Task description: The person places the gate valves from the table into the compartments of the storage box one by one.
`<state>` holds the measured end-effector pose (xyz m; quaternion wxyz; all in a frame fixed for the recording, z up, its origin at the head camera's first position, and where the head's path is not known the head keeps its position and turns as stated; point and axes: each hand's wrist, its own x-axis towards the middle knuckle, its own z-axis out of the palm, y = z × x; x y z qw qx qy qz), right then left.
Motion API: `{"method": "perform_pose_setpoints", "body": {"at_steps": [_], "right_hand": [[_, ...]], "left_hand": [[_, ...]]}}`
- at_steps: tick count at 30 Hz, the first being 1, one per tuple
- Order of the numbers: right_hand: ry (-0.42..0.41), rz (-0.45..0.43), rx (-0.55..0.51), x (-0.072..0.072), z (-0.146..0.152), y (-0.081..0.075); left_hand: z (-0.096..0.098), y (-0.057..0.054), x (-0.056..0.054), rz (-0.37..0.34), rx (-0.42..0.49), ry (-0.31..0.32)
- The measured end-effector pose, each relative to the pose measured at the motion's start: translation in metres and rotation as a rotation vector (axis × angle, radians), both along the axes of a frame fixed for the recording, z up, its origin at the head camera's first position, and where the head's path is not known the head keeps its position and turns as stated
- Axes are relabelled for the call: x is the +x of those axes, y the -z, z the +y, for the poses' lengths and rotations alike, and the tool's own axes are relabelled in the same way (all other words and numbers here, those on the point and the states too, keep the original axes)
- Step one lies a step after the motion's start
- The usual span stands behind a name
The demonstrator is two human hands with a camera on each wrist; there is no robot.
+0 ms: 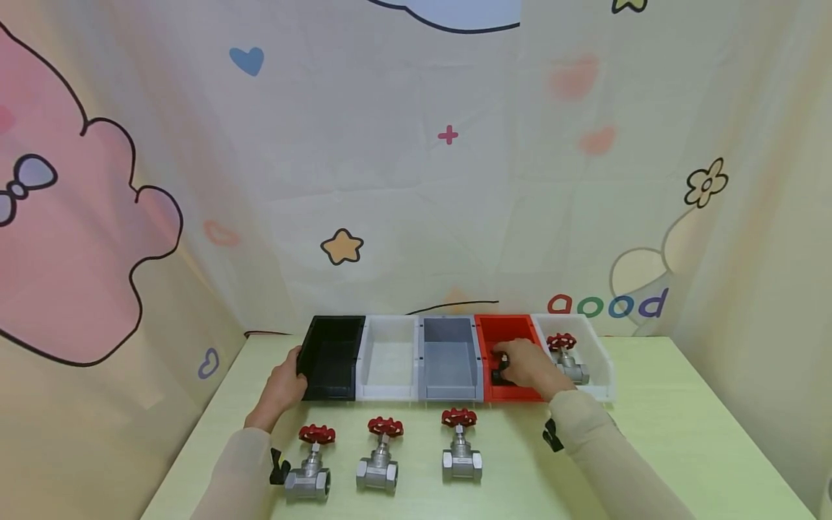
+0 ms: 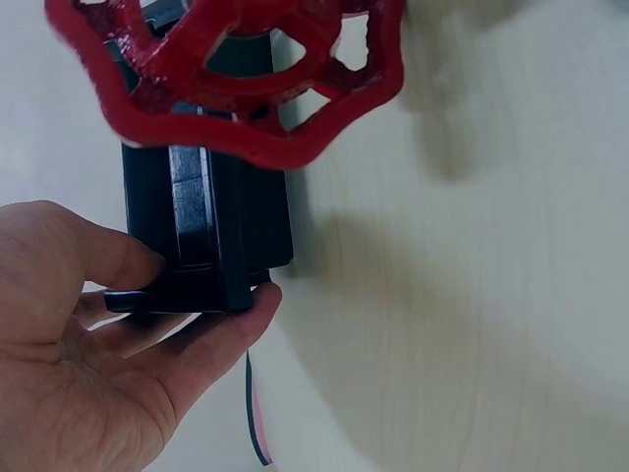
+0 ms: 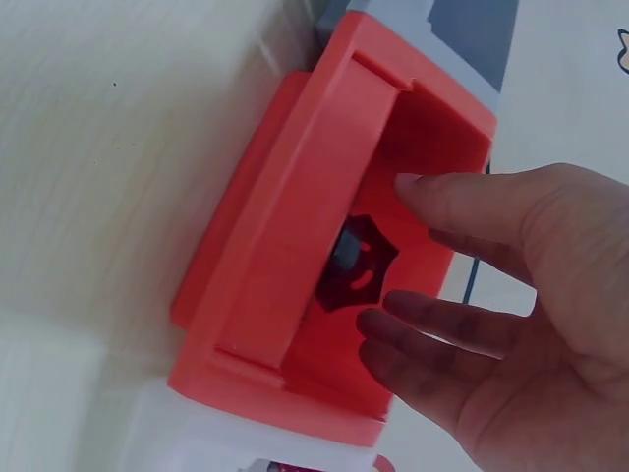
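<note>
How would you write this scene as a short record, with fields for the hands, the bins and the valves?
Left hand: grips the black bin
Right hand: inside the red bin, fingers apart about a dark wheel-shaped part; contact cannot be told
Bin row after black: left white bin, grey bin, red bin, right white bin
Binned valve: in the right white bin
Valves before the bins: left valve, middle valve, right valve, on the table
</note>
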<state>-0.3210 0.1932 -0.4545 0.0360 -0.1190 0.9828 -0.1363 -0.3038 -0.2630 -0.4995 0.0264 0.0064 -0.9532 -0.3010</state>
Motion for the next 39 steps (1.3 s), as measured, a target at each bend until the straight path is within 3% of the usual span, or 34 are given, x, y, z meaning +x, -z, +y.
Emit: {"method": "perform_pose_setpoints", "body": {"at_steps": [15, 25, 39], "right_hand": [[0.015, 0.060, 0.007, 0.023, 0.001, -0.026], [-0.034, 0.117, 0.011, 0.041, -0.005, -0.042], [-0.051, 0.197, 0.011, 0.068, -0.013, -0.052]], "left_hand": [[-0.001, 0.000, -0.001, -0.003, 0.002, 0.004], [-0.001, -0.001, 0.000, -0.007, 0.011, 0.000], [0.000, -0.004, 0.002, -0.023, 0.013, 0.000]]}}
